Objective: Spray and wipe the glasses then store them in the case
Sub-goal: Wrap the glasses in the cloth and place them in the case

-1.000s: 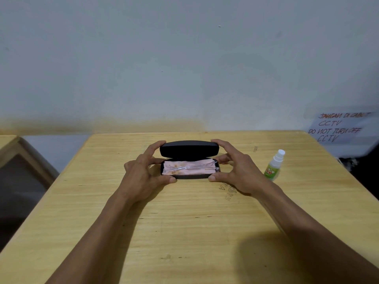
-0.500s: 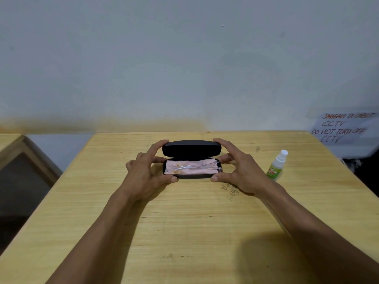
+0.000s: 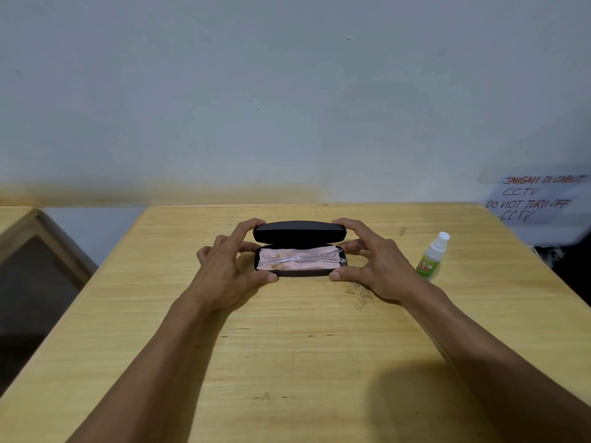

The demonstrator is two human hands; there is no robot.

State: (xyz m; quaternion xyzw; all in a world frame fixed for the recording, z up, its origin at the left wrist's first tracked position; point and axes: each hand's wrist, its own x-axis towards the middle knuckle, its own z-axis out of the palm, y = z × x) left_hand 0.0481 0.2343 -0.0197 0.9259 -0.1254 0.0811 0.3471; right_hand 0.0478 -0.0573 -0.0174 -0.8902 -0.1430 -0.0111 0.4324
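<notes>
A black glasses case [image 3: 299,232] lies on the wooden table [image 3: 287,346], its lid half raised. Inside I see a pink cloth [image 3: 297,265] with clear-framed glasses [image 3: 303,259] lying folded on it. My left hand [image 3: 228,271] grips the case's left end, index finger on the lid and thumb on the front rim. At the right end my right hand [image 3: 377,266] holds it the same way. A small spray bottle [image 3: 433,255] with a green label and white nozzle stands to the right of my right hand.
The table runs to a pale wall at the back. A paper notice [image 3: 537,199] with handwritten text hangs at the right. Another wooden piece of furniture [image 3: 28,238] stands at the left, across a gap.
The lid has come down a little over the cloth and glasses. Both hands keep the same hold on the case's ends.
</notes>
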